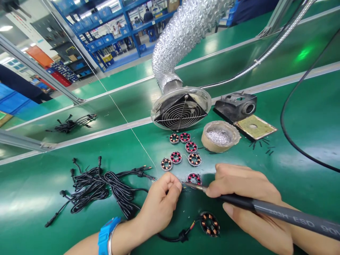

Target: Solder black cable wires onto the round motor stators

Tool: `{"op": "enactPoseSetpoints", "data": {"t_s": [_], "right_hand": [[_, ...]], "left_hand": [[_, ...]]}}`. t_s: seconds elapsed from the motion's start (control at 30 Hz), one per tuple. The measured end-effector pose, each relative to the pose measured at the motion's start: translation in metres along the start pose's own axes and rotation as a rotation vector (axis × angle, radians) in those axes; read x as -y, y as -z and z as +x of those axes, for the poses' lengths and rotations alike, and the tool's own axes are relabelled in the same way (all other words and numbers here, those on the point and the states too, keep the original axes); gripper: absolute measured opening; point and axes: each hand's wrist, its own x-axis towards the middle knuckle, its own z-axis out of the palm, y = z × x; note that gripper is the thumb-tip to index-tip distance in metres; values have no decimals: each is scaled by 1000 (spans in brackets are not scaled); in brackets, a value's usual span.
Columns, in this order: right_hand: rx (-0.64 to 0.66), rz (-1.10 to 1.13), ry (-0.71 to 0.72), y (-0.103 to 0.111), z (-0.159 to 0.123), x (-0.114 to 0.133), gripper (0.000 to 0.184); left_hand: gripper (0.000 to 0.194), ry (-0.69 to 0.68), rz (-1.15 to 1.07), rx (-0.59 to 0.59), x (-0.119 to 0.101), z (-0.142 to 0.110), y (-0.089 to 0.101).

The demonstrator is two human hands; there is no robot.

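My right hand (249, 202) is wrapped around a soldering iron (265, 207), its tip pointing left. The tip reaches the pinched fingertips of my left hand (164, 194). A thin pale strand, apparently solder wire (132, 131), slants down from the upper left to my left hand; its end among the fingers is hard to make out. Just beyond the iron's tip lies a small round motor stator (190, 176) with red coils. Nearer me, a stator with copper coils (209, 224) is joined to a black cable (170, 239) by coloured wires. My left forearm partly hides that cable.
Several more stators (175, 157) sit ahead of my hands. Bundled black cables (117, 187) lie at left. A tub (220, 145) of silvery bits, an iron stand (236, 106) with a yellow sponge (255, 126) and a fume extractor (182, 111) stand behind. A black cord (285, 124) loops at right.
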Motion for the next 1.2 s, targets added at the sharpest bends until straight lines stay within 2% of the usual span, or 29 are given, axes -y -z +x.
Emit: {"op": "enactPoseSetpoints", "data": {"t_s": [0.37, 0.7, 0.93, 1.07, 1.2], "right_hand": [[21, -8, 30, -1, -1, -2, 29], [-4, 28, 18, -1, -3, -1, 31], [-39, -36, 44, -2, -3, -3, 32], [-93, -151, 49, -8, -2, -8, 36], [-103, -170, 85, -22, 2, -14, 28]], "left_hand": [[27, -15, 10, 11, 0, -1, 1], [29, -12, 7, 12, 0, -1, 1], [30, -2, -1, 15, -2, -1, 1], [32, -6, -13, 32, -4, -1, 0], [37, -10, -16, 62, -3, 0, 3]]}}
